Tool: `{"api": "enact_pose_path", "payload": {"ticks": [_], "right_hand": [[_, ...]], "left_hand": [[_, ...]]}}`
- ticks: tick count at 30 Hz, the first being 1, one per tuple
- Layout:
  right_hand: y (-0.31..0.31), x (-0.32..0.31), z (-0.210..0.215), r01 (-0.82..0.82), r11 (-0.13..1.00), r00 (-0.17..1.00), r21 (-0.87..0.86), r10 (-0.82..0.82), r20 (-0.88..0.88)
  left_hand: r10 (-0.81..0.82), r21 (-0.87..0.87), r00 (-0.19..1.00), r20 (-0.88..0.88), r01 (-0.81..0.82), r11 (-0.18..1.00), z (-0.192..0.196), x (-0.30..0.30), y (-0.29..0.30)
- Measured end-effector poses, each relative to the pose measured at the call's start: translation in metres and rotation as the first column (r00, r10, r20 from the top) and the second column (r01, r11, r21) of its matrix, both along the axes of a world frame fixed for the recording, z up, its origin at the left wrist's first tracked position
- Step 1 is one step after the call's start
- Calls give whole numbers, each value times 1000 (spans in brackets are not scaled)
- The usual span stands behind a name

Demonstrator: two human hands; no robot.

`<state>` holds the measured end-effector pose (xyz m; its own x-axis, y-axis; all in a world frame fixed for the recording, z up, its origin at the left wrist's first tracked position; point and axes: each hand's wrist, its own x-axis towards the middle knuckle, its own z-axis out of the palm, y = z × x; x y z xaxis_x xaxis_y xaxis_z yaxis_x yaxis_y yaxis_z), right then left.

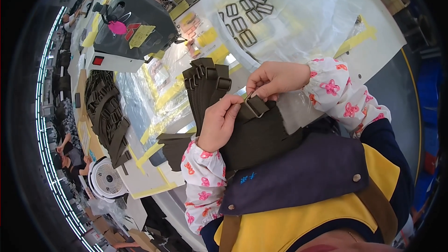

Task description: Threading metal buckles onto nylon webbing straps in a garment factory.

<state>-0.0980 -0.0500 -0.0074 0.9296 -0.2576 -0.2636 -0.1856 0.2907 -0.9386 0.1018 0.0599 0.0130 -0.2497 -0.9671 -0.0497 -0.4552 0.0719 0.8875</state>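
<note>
A dark metal slide buckle (249,110) sits above my lap, with olive-dark webbing strap (262,105) passing through it. My left hand (220,122) is closed in a pinch at the buckle's left end. From the right, my right hand (276,82) pinches the strap at the buckle's upper edge; its fingertips partly hide the strap end. Beneath both hands lies a thick pile of the same dark webbing (261,144). Just beyond my left hand, straps with buckles fitted (207,81) lie bundled at the table edge.
Loose slide buckles (246,14) rest on clear plastic sheeting at the far right. A sewing machine (135,23) stands at the far left. More buckled straps (105,112) are heaped below it, near a white fan (106,178). People work farther left.
</note>
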Motion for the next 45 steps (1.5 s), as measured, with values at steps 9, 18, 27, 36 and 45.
{"api": "enact_pose_path", "payload": {"ticks": [9, 18, 27, 36, 45], "right_hand": [[23, 27, 10, 105, 994, 994, 3, -105, -44], [29, 47, -23, 227, 797, 973, -560, -166, 158], [37, 58, -20, 139, 974, 985, -180, -154, -72], [34, 41, -14, 213, 967, 974, -141, -199, 106], [15, 10, 8, 299, 865, 954, -404, -276, 116]], "left_hand": [[99, -172, 994, -41, -105, 979, 9, -4, 2], [176, -211, 981, 84, -155, 965, 14, -1, 21], [281, -124, 889, 360, -253, 959, -2, 12, 20], [301, 67, 953, 12, -302, 951, -6, 8, 20], [165, 77, 984, 73, -170, 982, -3, -7, 1]]}}
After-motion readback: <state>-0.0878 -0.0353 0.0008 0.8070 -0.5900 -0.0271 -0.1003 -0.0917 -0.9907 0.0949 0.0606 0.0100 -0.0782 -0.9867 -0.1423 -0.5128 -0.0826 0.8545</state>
